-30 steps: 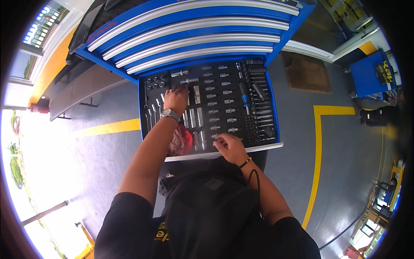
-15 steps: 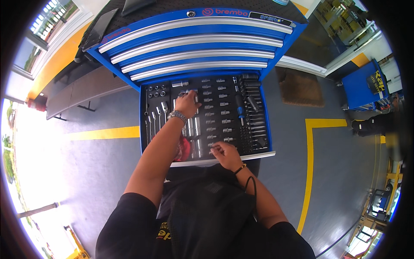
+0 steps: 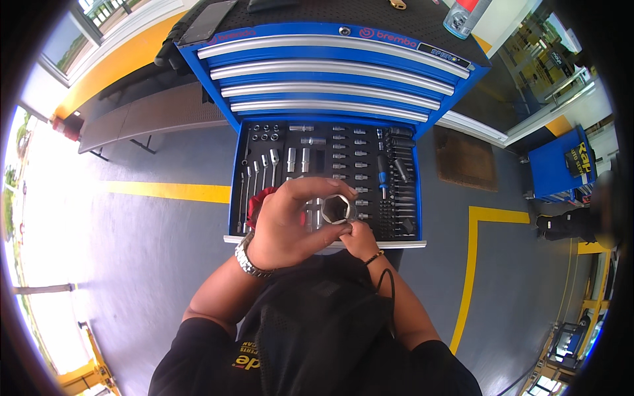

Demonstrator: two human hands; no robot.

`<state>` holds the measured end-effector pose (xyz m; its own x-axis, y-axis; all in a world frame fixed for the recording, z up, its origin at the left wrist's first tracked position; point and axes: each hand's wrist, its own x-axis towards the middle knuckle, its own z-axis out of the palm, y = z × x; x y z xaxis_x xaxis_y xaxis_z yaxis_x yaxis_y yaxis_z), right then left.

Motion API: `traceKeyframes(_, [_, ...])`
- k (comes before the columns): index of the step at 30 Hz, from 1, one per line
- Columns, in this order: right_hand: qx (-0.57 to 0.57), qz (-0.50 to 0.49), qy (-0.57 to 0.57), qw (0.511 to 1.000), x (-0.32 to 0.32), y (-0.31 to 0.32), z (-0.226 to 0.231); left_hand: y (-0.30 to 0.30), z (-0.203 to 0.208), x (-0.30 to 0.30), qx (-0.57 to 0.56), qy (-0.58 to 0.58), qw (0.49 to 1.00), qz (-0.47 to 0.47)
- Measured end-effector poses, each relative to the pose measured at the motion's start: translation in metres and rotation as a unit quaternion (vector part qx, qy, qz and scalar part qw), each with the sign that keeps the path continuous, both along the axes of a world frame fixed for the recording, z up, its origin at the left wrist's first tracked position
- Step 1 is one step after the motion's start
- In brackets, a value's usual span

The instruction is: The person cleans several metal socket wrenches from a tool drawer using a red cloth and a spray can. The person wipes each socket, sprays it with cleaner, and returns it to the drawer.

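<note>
Held up over the open drawer (image 3: 399,244), my left hand (image 3: 284,221) grips a shiny metal socket (image 3: 337,210) between thumb and fingers. The socket's hollow six-sided end faces up. Just behind and below it is my right hand (image 3: 360,241), its fingers bent and partly hidden; whatever they pinch cannot be made out. Black foam in the drawer carries long sockets (image 3: 305,160), combination wrenches (image 3: 265,170) and rows of bit sockets (image 3: 360,154). An unfilled dark slot (image 3: 320,160) lies beside the long sockets. Something red (image 3: 256,210) shows partly behind my left hand.
The blue tool cabinet (image 3: 337,78) rises behind the drawer, with a spray can (image 3: 459,25) and a dark flat device (image 3: 210,21) on top. A blue-handled screwdriver (image 3: 382,179) lies in the drawer's right part. A bench (image 3: 155,119) stands left; a blue cart (image 3: 553,165) stands right.
My left hand has come up from the far part of the drawer toward me with the socket. My right hand has moved slightly right, close to it. The view has shifted a little.
</note>
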<state>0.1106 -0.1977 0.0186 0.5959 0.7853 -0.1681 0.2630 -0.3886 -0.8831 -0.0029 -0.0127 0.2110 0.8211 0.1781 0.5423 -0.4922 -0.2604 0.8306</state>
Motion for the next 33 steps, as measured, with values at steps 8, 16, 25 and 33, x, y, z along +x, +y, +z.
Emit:
traceKeyframes(8, [0.07,-0.013,0.011,0.997,0.005,0.001,-0.046,-0.024,0.037,-0.027,-0.256,-0.043,0.959,-0.114])
traceKeyframes(16, [-0.013,-0.016,0.011,1.0,-0.002,-0.001,-0.018,-0.039,0.052,-0.038,-0.394,0.003,0.906,-0.156])
traceKeyframes(25, [0.016,-0.012,0.015,1.0,0.0,-0.003,-0.037,-0.044,0.055,-0.041,-0.423,-0.01,0.865,-0.269])
traceKeyframes(33, [-0.018,-0.01,-0.008,1.0,-0.001,-0.004,-0.022,-0.05,0.05,-0.037,-0.376,-0.071,0.883,-0.273])
